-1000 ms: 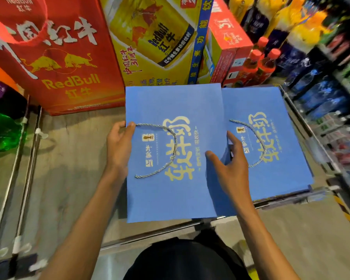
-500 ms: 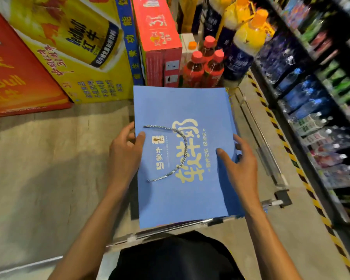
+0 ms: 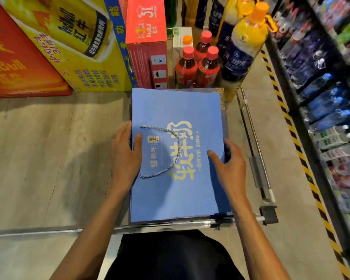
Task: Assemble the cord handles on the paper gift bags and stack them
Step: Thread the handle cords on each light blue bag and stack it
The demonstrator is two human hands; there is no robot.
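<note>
— What's moved?

— The gift bag (image 3: 176, 110). A second ago it lay left of the stack (image 3: 226, 122), overlapping it. Now it sits squarely on top, between the two hands.

— And the hands?

— The left hand (image 3: 125, 156) pinches the bag's edge, thumb on top beside the cord handle (image 3: 178, 147). The right hand (image 3: 228, 168) clasps the opposite edge, thumb over, fingers tucked round the side.

— Meaning?

— I'd judge this bag stacked; only squaring up and letting go remain.
</note>
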